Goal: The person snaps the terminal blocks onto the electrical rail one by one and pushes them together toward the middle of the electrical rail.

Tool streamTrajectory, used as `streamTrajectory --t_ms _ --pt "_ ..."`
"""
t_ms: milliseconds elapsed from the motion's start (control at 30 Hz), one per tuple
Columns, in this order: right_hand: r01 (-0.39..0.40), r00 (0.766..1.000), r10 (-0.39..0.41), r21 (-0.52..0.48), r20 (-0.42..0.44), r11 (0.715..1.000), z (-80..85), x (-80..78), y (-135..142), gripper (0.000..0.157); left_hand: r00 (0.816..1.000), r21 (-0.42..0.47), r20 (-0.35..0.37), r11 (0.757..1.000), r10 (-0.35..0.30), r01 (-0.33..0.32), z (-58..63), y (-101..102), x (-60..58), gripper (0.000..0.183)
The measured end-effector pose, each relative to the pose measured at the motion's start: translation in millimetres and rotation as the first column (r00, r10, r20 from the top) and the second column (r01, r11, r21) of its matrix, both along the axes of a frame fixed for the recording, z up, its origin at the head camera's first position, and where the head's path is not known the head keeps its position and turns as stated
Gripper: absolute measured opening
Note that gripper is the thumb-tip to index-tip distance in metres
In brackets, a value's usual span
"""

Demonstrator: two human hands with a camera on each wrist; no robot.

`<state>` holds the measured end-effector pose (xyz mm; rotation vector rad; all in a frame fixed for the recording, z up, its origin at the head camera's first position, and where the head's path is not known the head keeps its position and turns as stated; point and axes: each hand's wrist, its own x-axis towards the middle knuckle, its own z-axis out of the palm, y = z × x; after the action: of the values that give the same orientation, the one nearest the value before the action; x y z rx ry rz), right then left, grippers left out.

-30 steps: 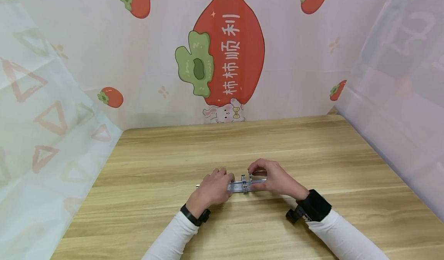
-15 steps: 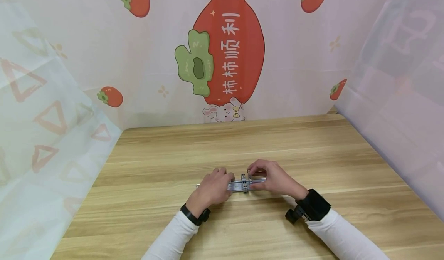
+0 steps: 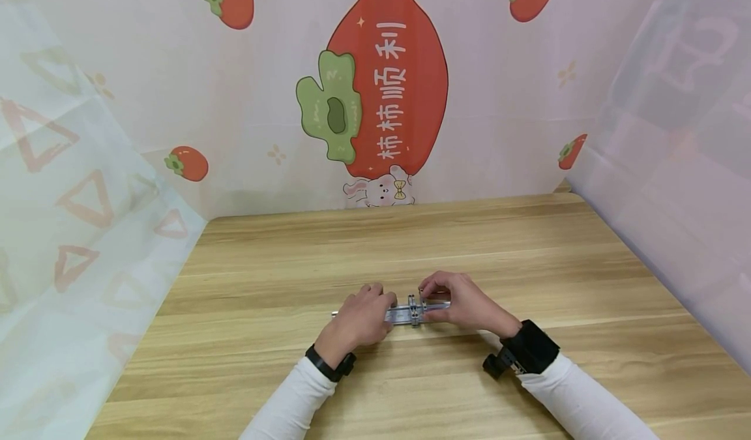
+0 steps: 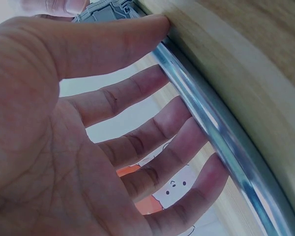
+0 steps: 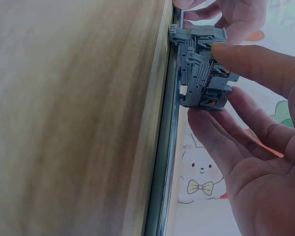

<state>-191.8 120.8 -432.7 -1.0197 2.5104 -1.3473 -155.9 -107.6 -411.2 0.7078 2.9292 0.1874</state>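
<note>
A slotted metal DIN rail (image 3: 400, 315) lies across the wooden table. My left hand (image 3: 360, 316) grips its left part; in the left wrist view the thumb is on one side and the fingertips touch the long edge of the rail (image 4: 211, 120). One grey terminal block (image 3: 413, 311) sits across the rail between my hands. Just right of it, my right hand (image 3: 466, 302) pinches a second grey terminal block (image 5: 204, 88) between thumb and fingers. In the right wrist view this block is slightly tilted at the rail, close beside the first block (image 5: 196, 33).
Bare wooden tabletop (image 3: 375, 251) surrounds the rail. A white curtain (image 3: 264, 101) printed with persimmons stands along the back edge, and pale sheets hang at the left and right. Each wrist wears a black strap.
The pinched terminal block has shifted slightly left toward the first block, and my right hand has lowered a little. My left hand stays in place on the rail.
</note>
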Motion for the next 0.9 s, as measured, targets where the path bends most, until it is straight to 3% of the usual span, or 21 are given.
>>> streamTrajectory --t_ms 433,667,900 --pt "0.000 1.000 0.000 0.019 -0.004 1.000 -1.6 -0.4 0.2 0.031 1.000 0.003 -0.002 1.000 0.005 -0.005 0.8 0.7 1.5 0.040" --pt "0.008 0.999 -0.008 0.004 0.031 1.000 5.8 5.4 -2.8 0.031 1.000 0.007 -0.005 1.000 0.002 -0.002 0.7 0.3 1.1 0.039" --pt "-0.006 0.999 0.006 -0.016 0.041 1.000 -0.8 0.9 0.0 0.034 1.000 0.012 -0.006 1.000 -0.002 0.002 0.8 -0.1 0.3 0.038"
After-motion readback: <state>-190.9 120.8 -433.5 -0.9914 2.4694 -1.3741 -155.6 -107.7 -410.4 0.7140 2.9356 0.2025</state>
